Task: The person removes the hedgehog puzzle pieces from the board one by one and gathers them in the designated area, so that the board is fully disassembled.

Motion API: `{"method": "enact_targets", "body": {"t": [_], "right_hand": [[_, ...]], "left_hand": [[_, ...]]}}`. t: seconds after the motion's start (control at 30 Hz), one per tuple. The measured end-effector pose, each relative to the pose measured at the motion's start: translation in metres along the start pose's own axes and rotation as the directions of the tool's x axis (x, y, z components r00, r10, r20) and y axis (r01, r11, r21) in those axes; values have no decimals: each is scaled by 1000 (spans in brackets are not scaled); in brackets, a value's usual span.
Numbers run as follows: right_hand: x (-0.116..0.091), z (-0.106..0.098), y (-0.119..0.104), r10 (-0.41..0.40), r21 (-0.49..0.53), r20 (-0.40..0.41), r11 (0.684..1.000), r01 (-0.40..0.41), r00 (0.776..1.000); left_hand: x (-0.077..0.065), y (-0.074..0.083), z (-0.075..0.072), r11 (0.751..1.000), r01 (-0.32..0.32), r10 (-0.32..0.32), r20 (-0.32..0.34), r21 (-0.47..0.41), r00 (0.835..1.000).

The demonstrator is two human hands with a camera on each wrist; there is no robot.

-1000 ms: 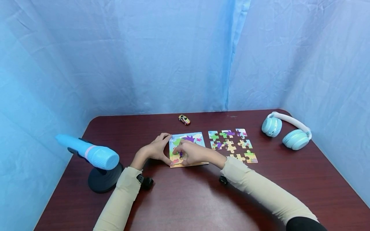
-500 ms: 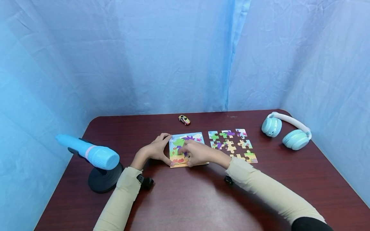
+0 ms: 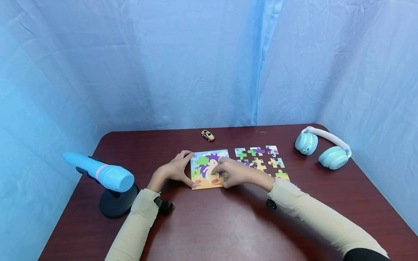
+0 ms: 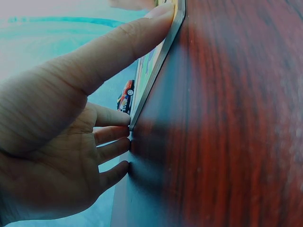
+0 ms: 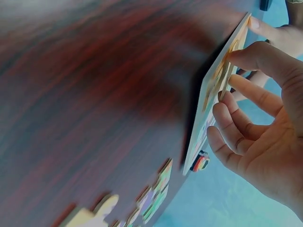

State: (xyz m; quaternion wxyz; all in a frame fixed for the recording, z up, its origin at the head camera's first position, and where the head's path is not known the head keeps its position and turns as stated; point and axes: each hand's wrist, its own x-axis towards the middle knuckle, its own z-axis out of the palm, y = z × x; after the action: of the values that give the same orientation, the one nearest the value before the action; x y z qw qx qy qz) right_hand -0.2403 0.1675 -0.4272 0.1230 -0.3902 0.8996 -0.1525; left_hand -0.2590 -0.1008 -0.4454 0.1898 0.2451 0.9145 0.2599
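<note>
A picture puzzle board (image 3: 210, 151), showing a purple-spiked cartoon figure, lies flat in the middle of the table. My left hand (image 3: 177, 167) spans its left side. In the left wrist view, the straight left thumb (image 4: 137, 40) touches the front corner and the other fingers reach the edge farther back. Over the lower right part of the board, my right hand (image 3: 236, 172) pinches a puzzle piece (image 3: 216, 178) between thumb and fingers. The right wrist view has this piece close over the board's surface. My right hand covers the board's right side.
Several loose puzzle pieces (image 3: 260, 164) lie right of the board, partly behind my right hand. A toy car (image 3: 208, 135) stands behind it. A light blue microphone (image 3: 115, 177) on a black stand is at left; mint-green headphones (image 3: 334, 157) lie at right. Blue curtains surround the table.
My right hand has slid rightward across the lower part of the board with the piece, uncovering more of the purple-spiked figure. My left hand stays at the left edge.
</note>
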Motion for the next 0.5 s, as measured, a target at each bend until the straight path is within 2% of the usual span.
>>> {"method": "enact_targets", "body": {"t": [0.5], "right_hand": [[-33,-8,20,16,-12,-16,1000,-16,1000]], "left_hand": [[0,0,-1,1000,4,-4,5,-10,1000]]}}
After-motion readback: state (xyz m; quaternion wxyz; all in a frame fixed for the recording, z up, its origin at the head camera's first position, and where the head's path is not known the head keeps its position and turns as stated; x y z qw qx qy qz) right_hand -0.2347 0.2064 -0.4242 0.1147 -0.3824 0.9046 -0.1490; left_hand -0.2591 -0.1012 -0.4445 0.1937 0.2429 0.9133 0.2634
